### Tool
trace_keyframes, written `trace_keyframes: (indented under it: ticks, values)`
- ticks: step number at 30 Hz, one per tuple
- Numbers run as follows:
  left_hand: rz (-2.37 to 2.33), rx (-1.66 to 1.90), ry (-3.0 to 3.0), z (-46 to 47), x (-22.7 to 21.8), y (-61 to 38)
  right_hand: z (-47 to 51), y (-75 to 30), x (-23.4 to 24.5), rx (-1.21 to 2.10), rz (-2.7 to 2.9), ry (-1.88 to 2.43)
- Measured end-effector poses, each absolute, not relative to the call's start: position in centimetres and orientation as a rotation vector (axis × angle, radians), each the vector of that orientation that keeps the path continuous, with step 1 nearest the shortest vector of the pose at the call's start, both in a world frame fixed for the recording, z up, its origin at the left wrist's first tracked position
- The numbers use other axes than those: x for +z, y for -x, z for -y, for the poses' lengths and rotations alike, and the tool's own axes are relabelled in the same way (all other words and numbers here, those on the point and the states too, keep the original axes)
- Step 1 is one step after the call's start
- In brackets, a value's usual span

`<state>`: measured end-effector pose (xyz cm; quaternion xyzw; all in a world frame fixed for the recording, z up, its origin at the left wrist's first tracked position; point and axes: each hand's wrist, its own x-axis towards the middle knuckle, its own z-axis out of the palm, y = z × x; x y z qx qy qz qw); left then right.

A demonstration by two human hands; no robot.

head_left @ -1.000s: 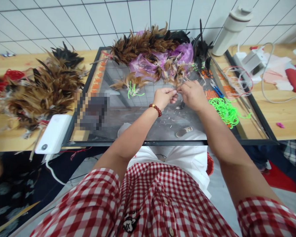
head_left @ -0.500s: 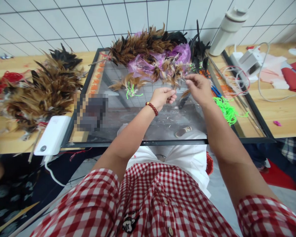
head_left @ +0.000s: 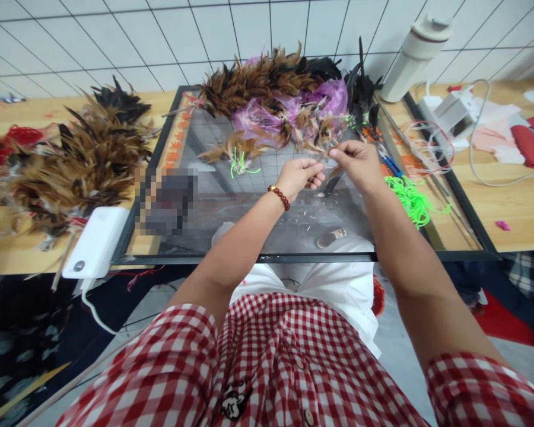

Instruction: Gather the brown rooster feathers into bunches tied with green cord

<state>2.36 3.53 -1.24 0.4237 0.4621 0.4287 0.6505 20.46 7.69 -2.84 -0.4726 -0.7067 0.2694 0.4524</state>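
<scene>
My left hand (head_left: 299, 177), with a red bead bracelet at the wrist, is closed in a pinch over the glass panel (head_left: 249, 213). My right hand (head_left: 356, 163) is also pinched, its fingertips almost meeting the left ones. Between them I hold small brown feathers (head_left: 326, 155), with a darker feather (head_left: 333, 181) hanging below the right hand. Just beyond lies a heap of brown and black feathers on purple plastic (head_left: 289, 101). A feather bunch tied with green cord (head_left: 235, 154) rests on the glass to the left.
A big pile of brown feathers (head_left: 80, 160) covers the wooden table at left, beside a white power bank (head_left: 95, 242). Neon green cord (head_left: 407, 198) and blue-handled scissors (head_left: 389, 161) lie at right. A white bottle (head_left: 416, 53), cables and red cloth pieces (head_left: 531, 142) stand further right.
My right hand went up and away to the right, then came back down until its fingertips met the left hand again. The left hand stayed almost in place.
</scene>
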Motion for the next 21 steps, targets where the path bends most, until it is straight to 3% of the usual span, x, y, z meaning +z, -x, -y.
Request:
trace_keyframes:
  ticks: [3, 9, 14, 21]
  values:
    - [-1.099, 1.087, -0.882, -3.9, -1.3, -2.3, -8.5, -22.6, -3.1, 0.414, 1.986, 1.251]
    - [-1.152, 1.109, -0.815, -3.9, -1.3, -2.3, -8.8, -23.2, -4.0, 0.372, 2.404, 1.155]
    - [-1.207, 1.150, -0.873, -4.2, -1.5, -2.5, -7.7, -21.4, -3.1, 0.127, 2.382, 1.248]
    - [-1.247, 1.015, -1.010, -3.9, -1.8, -3.0, -6.1, -19.7, -2.3, 0.035, 2.399, 1.263]
